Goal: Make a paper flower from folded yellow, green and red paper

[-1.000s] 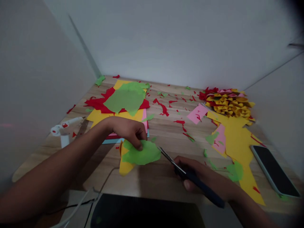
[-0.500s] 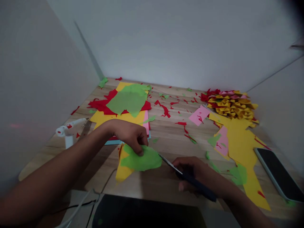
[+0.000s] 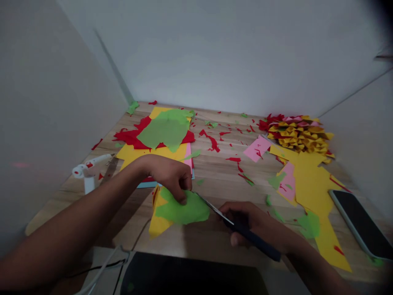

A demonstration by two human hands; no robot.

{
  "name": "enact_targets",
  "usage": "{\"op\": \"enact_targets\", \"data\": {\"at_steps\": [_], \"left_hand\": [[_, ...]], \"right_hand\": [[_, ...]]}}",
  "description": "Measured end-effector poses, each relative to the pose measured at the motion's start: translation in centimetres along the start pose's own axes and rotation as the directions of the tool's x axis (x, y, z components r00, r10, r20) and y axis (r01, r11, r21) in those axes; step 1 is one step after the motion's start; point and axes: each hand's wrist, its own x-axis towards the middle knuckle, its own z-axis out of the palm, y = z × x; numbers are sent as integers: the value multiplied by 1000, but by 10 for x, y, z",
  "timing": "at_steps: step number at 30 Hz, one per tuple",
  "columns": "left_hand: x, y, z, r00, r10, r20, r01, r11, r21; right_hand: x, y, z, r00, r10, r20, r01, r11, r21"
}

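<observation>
My left hand [image 3: 173,176] pinches a piece of green paper [image 3: 190,211] between thumb and fingers, above the near edge of the table. My right hand [image 3: 251,225] is closed round the dark handles of a pair of scissors [image 3: 254,241]. The scissors' blades lie along the upper right edge of the green paper, their tips close to my left fingers. Under and left of the green piece is a folded yellow paper [image 3: 159,221]. Behind my left hand, a large green sheet [image 3: 167,129] rests on red paper [image 3: 132,137] and yellow sheets.
A white glue gun [image 3: 89,168] stands at the left. Red and green scraps [image 3: 211,141] litter the table [image 3: 211,172]. At the right are a yellow-and-red folded paper piece [image 3: 299,135], a yellow cutout [image 3: 311,180] and a phone [image 3: 360,221]. A white cable [image 3: 101,270] runs at lower left.
The scissors' tips have moved left along the upper edge of the green paper, nearer my left fingers. My right hand has shifted slightly left; my left hand keeps its hold.
</observation>
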Motion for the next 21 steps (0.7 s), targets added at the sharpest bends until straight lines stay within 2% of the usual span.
{"op": "enact_targets", "data": {"at_steps": [4,10,13,17,21], "left_hand": [[-4,-2,-2,1000,10,-5,-10,1000,-6],[-7,-5,-5,997,15,-78,-18,999,-40],[-6,-4,-6,991,29,-132,-40,996,-81],[-4,-1,-7,995,34,-91,-41,996,-81],[-4,0,-6,997,22,-79,-27,998,-60]], "right_hand": [[0,5,0,998,37,-55,-35,999,34],[-11,10,-10,984,-127,-121,110,984,-144],[-10,7,-9,989,-99,-107,87,990,-114],[-1,-1,-3,995,-60,-78,53,994,-96],[7,-1,2,993,3,-122,-7,999,-34]]}}
